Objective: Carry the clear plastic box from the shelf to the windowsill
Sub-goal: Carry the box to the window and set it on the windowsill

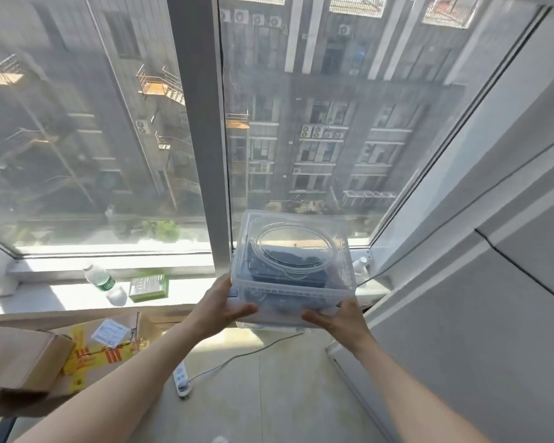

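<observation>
The clear plastic box (293,266) has a lid with an oval ring moulded in it and dark items inside. I hold it out in front of me at the right end of the white windowsill (61,297). My left hand (219,303) grips its near left corner. My right hand (339,318) grips its near right corner. The box's near edge overhangs the sill's front. Its base is hidden, so I cannot tell whether it touches the sill.
A plastic water bottle (104,282) lies on the sill beside a small green box (149,286). Cardboard boxes (29,356) stand low on the left. A white power strip (181,378) with its cable lies on the floor. A grey wall (461,282) closes the right side.
</observation>
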The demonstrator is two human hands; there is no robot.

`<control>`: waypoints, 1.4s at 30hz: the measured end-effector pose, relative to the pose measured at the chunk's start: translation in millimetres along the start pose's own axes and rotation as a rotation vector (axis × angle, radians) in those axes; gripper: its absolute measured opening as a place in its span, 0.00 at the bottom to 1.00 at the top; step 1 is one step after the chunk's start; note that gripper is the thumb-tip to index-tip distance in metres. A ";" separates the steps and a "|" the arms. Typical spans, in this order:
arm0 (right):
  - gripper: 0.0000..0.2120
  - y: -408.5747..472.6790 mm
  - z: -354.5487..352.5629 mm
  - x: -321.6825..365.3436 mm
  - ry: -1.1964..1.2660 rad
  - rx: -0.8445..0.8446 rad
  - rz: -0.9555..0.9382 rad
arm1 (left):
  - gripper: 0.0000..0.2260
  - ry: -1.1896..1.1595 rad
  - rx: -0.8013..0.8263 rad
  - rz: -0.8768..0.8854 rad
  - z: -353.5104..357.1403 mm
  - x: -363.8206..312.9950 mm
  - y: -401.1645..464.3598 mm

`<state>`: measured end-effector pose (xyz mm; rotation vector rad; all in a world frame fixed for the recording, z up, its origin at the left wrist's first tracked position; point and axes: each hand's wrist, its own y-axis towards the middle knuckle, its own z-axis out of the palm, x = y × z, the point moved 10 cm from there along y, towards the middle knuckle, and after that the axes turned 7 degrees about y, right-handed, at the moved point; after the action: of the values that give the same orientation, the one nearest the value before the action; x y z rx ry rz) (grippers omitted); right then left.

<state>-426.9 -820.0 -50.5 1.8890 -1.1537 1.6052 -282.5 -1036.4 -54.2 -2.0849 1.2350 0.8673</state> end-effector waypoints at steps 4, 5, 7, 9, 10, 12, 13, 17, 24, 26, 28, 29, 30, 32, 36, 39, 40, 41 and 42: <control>0.44 42.5 13.6 -8.9 -0.045 0.047 0.006 | 0.27 -0.002 0.006 -0.016 4.2 24.4 36.1; 0.44 57.6 16.8 -16.3 -0.055 0.059 0.017 | 0.24 -0.002 0.006 -0.022 6.2 31.5 47.4; 0.44 84.2 21.6 -32.5 -0.057 0.063 0.044 | 0.23 -0.032 -0.005 -0.031 10.9 45.6 67.2; 0.44 118.7 29.6 -63.0 -0.066 0.073 0.064 | 0.24 -0.061 -0.025 -0.053 20.3 67.3 93.0; 0.45 125.7 32.3 -74.2 -0.067 0.074 0.080 | 0.24 -0.078 -0.022 -0.060 24.8 73.6 98.3; 0.46 152.7 43.3 -105.8 -0.081 0.085 0.114 | 0.25 -0.100 -0.019 -0.075 39.7 99.7 119.3; 0.47 166.3 49.8 -121.2 -0.073 0.093 0.118 | 0.26 -0.104 -0.025 -0.076 48.8 115.0 131.0; 0.46 217.3 78.0 -186.6 -0.085 0.151 0.115 | 0.30 -0.138 -0.030 -0.089 88.9 174.0 167.7; 0.37 289.9 118.1 -312.3 -0.058 0.159 0.099 | 0.29 -0.117 -0.037 -0.115 165.6 283.9 223.7; 0.36 305.5 127.4 -343.0 -0.027 0.165 0.103 | 0.30 -0.091 -0.032 -0.108 187.3 312.7 238.8; 0.35 318.8 134.0 -369.9 -0.016 0.147 0.092 | 0.33 -0.077 -0.029 -0.100 205.8 340.8 250.7; 0.35 323.5 137.0 -380.2 -0.007 0.140 0.076 | 0.34 -0.085 -0.029 -0.090 215.6 354.0 255.5; 0.33 327.9 140.0 -385.9 0.014 0.141 0.055 | 0.35 -0.096 -0.023 -0.091 223.1 364.5 259.5; 0.28 336.4 143.3 -389.6 -0.016 0.135 -0.011 | 0.33 -0.126 -0.027 -0.091 234.0 379.7 266.3; 0.25 354.6 144.2 -397.3 -0.087 0.133 -0.072 | 0.26 -0.168 -0.060 -0.061 241.3 392.7 278.7; 0.28 363.3 143.8 -403.1 -0.109 0.109 -0.075 | 0.28 -0.168 -0.088 -0.059 239.2 402.6 288.8; 0.29 364.8 143.8 -402.9 -0.107 0.098 -0.091 | 0.32 -0.171 -0.081 -0.050 239.9 403.9 291.1; 0.32 367.0 143.6 -401.3 -0.098 0.094 -0.108 | 0.35 -0.178 -0.071 -0.049 241.3 406.0 293.0; 0.34 366.9 144.6 -399.0 -0.108 0.097 -0.123 | 0.38 -0.180 -0.067 -0.058 241.7 405.7 292.2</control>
<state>-628.0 -1009.6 -538.7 2.0876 -0.9966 1.5343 -455.4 -1198.5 -556.3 -2.0331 1.0599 1.0572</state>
